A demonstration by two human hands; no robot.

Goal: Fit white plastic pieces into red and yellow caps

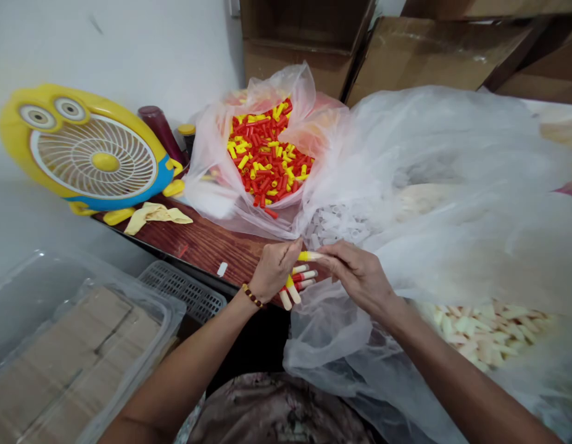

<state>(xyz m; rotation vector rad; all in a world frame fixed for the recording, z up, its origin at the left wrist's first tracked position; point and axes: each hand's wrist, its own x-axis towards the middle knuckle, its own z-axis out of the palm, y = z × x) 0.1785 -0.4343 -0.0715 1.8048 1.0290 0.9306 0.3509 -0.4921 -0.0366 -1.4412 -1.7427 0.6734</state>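
Note:
My left hand [275, 266], a beaded bracelet at its wrist, is closed round several small sticks [291, 288] with red or yellow sleeves and whitish ends. Between the two hands lies one more piece with a yellow sleeve [306, 256]. Its pale end is pinched by the fingers of my right hand [355, 271], and my left thumb and finger are at its yellow end. Just behind the hands, a clear plastic bag [207, 191] holds many red and yellow short tubes [271, 160]. Small translucent white pieces [336, 223] lie in plastic beside it.
A yellow and blue cartoon fan [105, 161] stands at the left, with a pale yellow cloth [157, 216] before it. Large plastic sheeting [475, 246] covers the right side, over cream-coloured pieces [493, 327]. Cardboard boxes [429, 52] stand behind. A clear bin [174, 308] is lower left.

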